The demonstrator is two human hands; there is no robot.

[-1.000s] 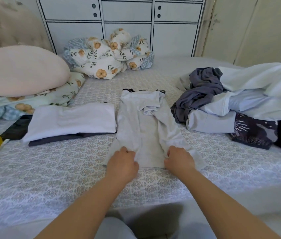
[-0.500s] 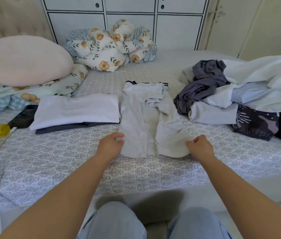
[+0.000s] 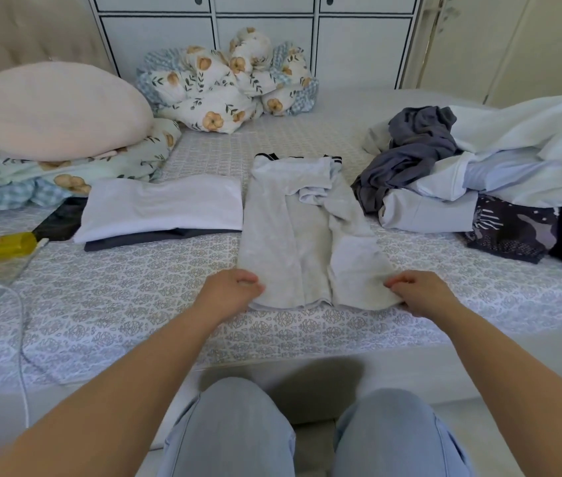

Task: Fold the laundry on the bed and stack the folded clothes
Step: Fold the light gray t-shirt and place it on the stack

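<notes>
A single wide-angle view looks from the person's head, forward and steeply down across the near edge of the bed (image 3: 107,325). The wearer's own knees (image 3: 238,425) fill the bottom of the picture, with both forearms reaching up from the lower corners toward mid-frame, so the camera sits close over the mattress edge. It faces the white cabinet doors (image 3: 358,53) along the top, beyond the far side of the bed. The tufted headboard (image 3: 25,32) bends at the left margin from lens distortion.
</notes>
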